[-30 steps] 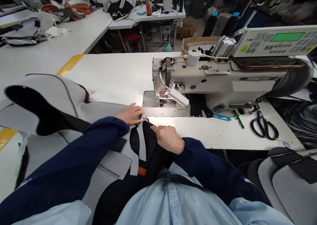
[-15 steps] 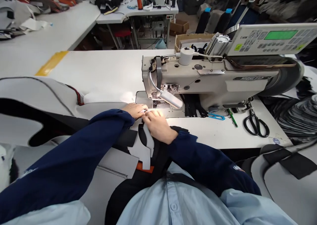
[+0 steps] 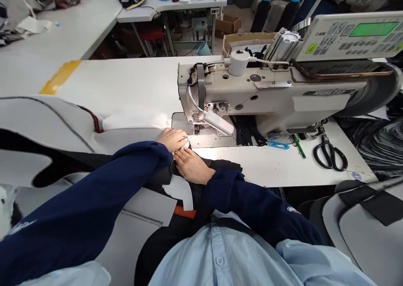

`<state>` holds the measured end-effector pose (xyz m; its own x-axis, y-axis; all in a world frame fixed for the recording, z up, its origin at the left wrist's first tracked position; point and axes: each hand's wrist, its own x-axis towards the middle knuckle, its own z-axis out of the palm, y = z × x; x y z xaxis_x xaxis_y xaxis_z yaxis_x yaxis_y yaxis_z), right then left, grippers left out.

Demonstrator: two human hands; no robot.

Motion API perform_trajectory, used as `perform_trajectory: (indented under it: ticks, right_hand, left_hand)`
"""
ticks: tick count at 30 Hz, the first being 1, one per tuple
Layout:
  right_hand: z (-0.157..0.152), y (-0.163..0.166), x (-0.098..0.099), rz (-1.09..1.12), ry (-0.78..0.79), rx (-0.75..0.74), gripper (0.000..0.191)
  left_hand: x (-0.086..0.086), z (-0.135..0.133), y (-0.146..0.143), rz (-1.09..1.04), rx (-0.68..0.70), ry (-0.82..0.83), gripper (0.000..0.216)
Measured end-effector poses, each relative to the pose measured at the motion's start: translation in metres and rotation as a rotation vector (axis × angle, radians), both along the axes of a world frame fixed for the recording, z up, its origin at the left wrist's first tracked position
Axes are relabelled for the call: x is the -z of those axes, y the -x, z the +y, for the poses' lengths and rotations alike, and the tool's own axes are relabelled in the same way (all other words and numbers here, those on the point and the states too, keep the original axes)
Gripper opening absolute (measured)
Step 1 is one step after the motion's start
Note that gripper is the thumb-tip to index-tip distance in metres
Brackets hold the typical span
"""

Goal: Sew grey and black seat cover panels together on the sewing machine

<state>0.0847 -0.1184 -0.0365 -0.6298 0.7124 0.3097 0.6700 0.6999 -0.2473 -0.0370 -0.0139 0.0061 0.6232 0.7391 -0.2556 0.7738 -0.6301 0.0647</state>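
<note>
My left hand (image 3: 172, 138) and my right hand (image 3: 192, 166) meet on the leading edge of a grey and black fabric piece (image 3: 132, 202) with an orange patch. Both pinch and press that edge flat on the white table (image 3: 126, 88), just in front of the needle plate (image 3: 201, 130) of the beige sewing machine (image 3: 267, 97). The fabric runs back over my lap and spreads wide to the left. The machine's lamp (image 3: 218, 123) lights the plate. The fingertips are partly hidden by each other.
Black scissors (image 3: 330, 155), blue snips (image 3: 277, 144) and a green pen (image 3: 299, 146) lie right of the machine. A control panel (image 3: 355, 36) sits above its arm. More grey and black panels (image 3: 362, 223) hang at lower right. Other tables with fabric stand behind.
My right hand has come forward from my lap to join the left hand at the fabric's edge. The fabric edge has shifted slightly toward the needle plate.
</note>
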Motion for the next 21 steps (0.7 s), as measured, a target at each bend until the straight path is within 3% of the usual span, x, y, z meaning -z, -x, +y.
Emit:
perform_trajectory:
  ticks: [8,10,13,15,18,21]
  right_hand:
    - [-0.006,-0.005,-0.002,0.015,0.058,-0.001,0.035]
    - [-0.009,-0.012,-0.01,0.018,0.095,0.082,0.031]
    - [-0.009,-0.019,-0.026,-0.048,0.168,0.384,0.032]
    - [-0.005,-0.019,-0.034,-0.14,0.248,0.503,0.037]
    - [-0.001,-0.015,-0.036,-0.271,0.34,0.489,0.043]
    - [0.0,-0.012,-0.031,-0.343,0.335,0.468,0.046]
  left_hand:
    - [0.023,-0.018,0.005,-0.126,0.035,-0.311,0.029]
    - [0.026,-0.02,0.005,-0.139,0.026,-0.33,0.029]
    - [0.028,-0.02,0.006,-0.16,0.039,-0.35,0.028]
    - [0.029,-0.02,0.006,-0.181,0.055,-0.355,0.028]
    - [0.028,-0.019,0.007,-0.212,0.069,-0.338,0.028]
    - [0.023,-0.019,0.009,-0.223,0.074,-0.3,0.029]
